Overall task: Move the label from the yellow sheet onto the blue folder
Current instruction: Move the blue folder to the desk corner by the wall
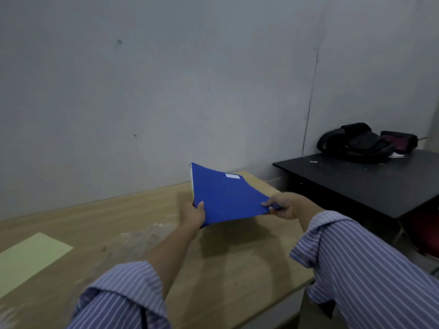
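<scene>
Label (232, 175) sits white on the blue folder (225, 195), held above the wooden table (142, 222); left hand (193, 213) grips its seven o'clock corner, right hand (282, 206) its four o'clock corner. Yellow sheet (28, 260) lies toward eight o'clock.

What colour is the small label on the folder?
White: the label sits near the far edge of the blue folder, shown best in the head view.

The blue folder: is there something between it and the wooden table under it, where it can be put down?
Nothing visible. Both hands, left hand and right hand, hold the blue folder above bare wooden table; the yellow sheet lies far left.
</scene>
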